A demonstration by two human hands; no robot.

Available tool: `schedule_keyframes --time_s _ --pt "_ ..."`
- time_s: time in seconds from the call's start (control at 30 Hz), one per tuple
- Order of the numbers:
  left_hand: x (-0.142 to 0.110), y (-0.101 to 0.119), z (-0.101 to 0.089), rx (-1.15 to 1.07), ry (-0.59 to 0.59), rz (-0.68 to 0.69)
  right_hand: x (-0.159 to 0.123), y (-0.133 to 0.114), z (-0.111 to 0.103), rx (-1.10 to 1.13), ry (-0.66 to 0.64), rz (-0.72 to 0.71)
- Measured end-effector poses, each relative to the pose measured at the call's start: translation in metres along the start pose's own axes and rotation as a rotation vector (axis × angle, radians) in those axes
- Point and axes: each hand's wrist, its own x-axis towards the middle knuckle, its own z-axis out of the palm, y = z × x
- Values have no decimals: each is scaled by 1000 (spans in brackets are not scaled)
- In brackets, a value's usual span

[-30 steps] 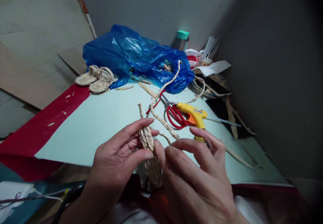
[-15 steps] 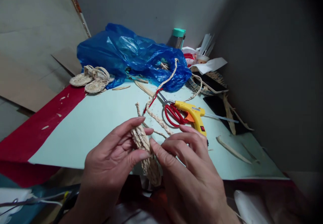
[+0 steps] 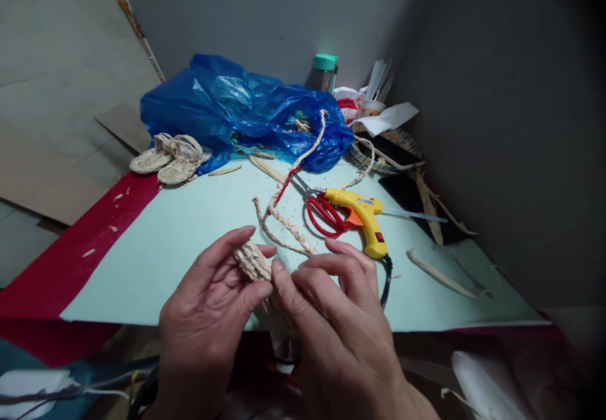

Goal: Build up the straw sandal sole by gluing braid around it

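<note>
Both hands hold a thick piece of coiled straw braid (image 3: pixel 253 261) over the table's near edge, seen edge-on with its rows pressed side by side. My left hand (image 3: pixel 215 300) grips it between thumb and fingers at its upper end. The thumb and bent fingers of my right hand (image 3: pixel 331 306) pinch its near side and hide much of its lower part. A loose straw braid (image 3: pixel 288 223) runs from the right hand's fingertips up to the blue bag. Beside it lies a thinner braid end (image 3: pixel 263 223). Red-handled scissors (image 3: pixel 326 215) rest just beyond my right hand.
A yellow glue gun (image 3: pixel 364 213) lies against the scissors, its cord trailing toward me. Behind are a blue plastic bag (image 3: pixel 213 101) and a green-lidded bottle (image 3: pixel 323 72). Straw slippers (image 3: pixel 177 160) sit at the left. Dry straw strips (image 3: pixel 442 276) lie on the right.
My hands and the straw piece have shifted slightly left, and the piece is tilted more toward level. The loose braid beyond my hands has moved slightly.
</note>
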Motion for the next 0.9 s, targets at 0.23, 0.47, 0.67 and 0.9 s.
schedule_keyframes --time_s 0.23,0.47,0.67,0.9 --pt "1 1 0 -27 24 36 -5 -1 6 120 109 106" --pt "-1 5 2 27 30 35 -3 2 -11 214 -34 146" --pt "1 -3 -6 34 11 34 -8 -7 8 196 135 170" --pt "-4 -3 0 21 55 78 -13 -17 23 148 259 256"
